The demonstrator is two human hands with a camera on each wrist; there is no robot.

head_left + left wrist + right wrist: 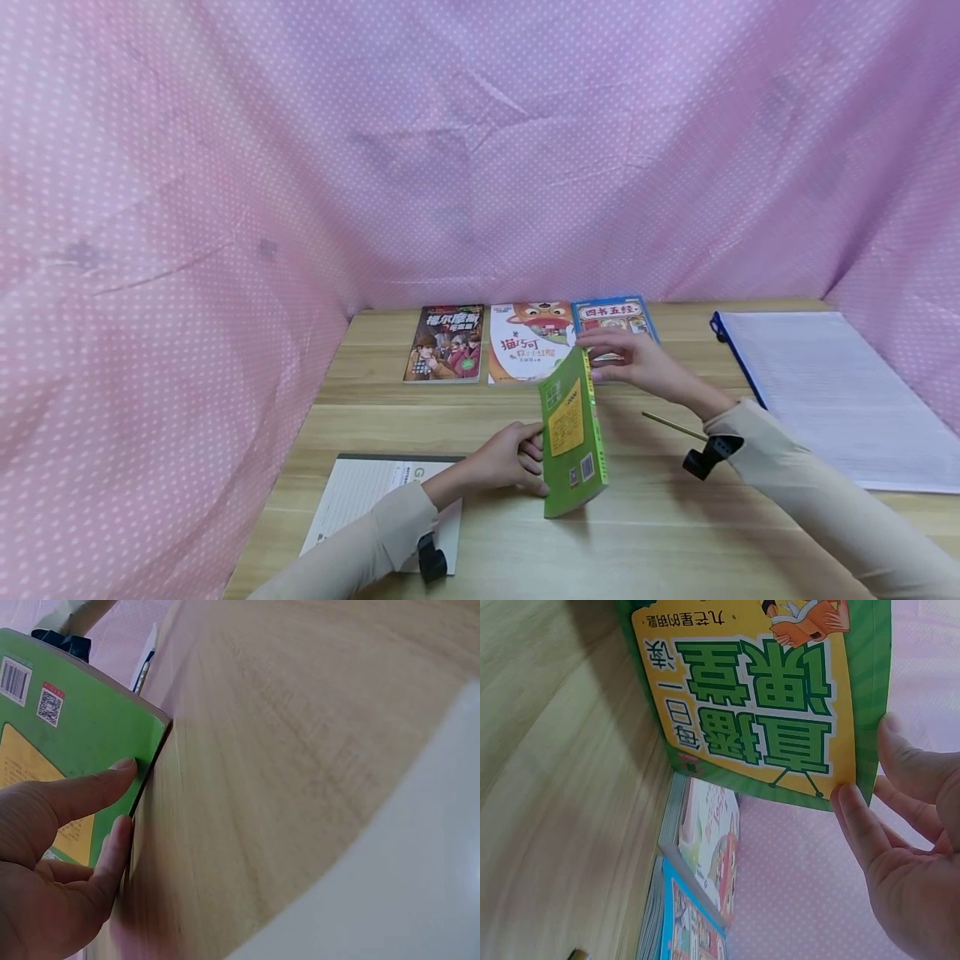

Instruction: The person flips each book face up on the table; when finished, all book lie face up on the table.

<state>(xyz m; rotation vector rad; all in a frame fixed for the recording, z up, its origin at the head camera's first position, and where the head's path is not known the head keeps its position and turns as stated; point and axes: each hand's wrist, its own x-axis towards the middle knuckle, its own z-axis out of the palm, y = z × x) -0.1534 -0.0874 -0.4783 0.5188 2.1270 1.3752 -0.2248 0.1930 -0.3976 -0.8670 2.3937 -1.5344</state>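
Note:
A green book (562, 483) is held up on edge above the wooden table, its back cover with a barcode facing the head camera. My left hand (504, 457) pinches its left edge low down; in the left wrist view the thumb lies on the green back cover (112, 712). At the top by the spine, my right hand (637, 363) grips the book between thumb and fingers. The yellow and green front cover (757, 705) shows in the right wrist view. Whether the book's lower edge touches the table is hard to tell.
Three books lie in a row at the back: a dark comic-style one (444, 343), a white one (517, 354) and a blue-edged one (611, 310). A notebook (352, 492) lies front left, under my left forearm. A pen-like stick (671, 424) and a translucent zip folder (840, 392) are right.

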